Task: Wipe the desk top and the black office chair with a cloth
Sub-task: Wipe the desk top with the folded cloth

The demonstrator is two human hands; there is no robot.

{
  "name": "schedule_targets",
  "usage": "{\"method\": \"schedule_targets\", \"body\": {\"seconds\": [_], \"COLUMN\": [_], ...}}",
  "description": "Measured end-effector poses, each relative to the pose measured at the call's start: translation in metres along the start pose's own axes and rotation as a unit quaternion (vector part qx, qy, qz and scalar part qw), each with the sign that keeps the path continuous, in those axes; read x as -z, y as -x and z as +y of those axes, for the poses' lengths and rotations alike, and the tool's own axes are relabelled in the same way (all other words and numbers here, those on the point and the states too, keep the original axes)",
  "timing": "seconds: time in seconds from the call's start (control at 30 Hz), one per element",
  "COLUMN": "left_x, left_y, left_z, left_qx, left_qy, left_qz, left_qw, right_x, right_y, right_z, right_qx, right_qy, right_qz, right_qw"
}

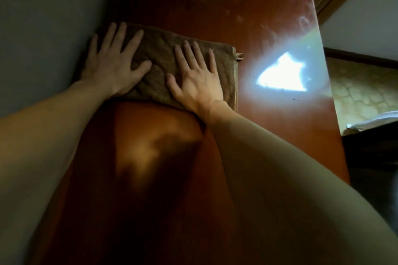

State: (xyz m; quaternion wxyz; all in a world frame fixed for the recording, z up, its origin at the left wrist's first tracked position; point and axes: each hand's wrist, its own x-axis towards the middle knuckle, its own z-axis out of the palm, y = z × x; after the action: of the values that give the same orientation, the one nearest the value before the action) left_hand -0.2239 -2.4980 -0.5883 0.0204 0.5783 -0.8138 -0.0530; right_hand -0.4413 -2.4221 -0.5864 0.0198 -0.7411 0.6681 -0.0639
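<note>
Desk-wiping under way: the left grip [112, 66] and right grip [199, 79] press flat, fingers spread, grasping nothing, on the brown cloth [159, 51] beneath them, with dusty smears on the worktop [269, 28] ahead and right likely next.

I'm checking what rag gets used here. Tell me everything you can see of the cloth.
The cloth is brown, thick and terry-like, folded into a rough rectangle with a hemmed right edge and a small tag at its far right corner. It lies flat on the reddish desk top, its left end against the grey wall. The left hand and right hand press on it with straight, spread fingers.
</note>
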Motion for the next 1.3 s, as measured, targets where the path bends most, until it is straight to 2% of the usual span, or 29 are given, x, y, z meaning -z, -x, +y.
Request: {"method": "schedule_targets", "body": {"seconds": [0.43, 0.7, 0.87, 1.03, 1.3], "left_x": [0.003, -0.002, -0.009, -0.007, -0.013], "left_y": [0.131, 0.201, 0.243, 0.279, 0.287], "left_z": [0.013, 0.028, 0.053, 0.081, 0.129], "left_qx": [-0.019, -0.055, -0.053, -0.088, -0.105], "left_qy": [-0.008, -0.021, -0.024, 0.01, -0.011], "left_qz": [-0.003, -0.015, -0.021, -0.027, -0.069], "left_qw": [1.0, 0.998, 0.998, 0.996, 0.992], "right_x": [0.004, 0.001, 0.004, 0.014, 0.027], "right_y": [0.12, 0.205, 0.245, 0.291, 0.329], "right_z": [-0.046, -0.062, -0.05, -0.031, 0.003], "right_qx": [-0.02, -0.055, -0.063, -0.058, -0.077], "right_qy": [-0.022, -0.065, -0.083, -0.078, -0.071], "right_qz": [-0.018, 0.005, -0.003, -0.039, -0.072], "right_qw": [0.999, 0.996, 0.995, 0.994, 0.992]}}
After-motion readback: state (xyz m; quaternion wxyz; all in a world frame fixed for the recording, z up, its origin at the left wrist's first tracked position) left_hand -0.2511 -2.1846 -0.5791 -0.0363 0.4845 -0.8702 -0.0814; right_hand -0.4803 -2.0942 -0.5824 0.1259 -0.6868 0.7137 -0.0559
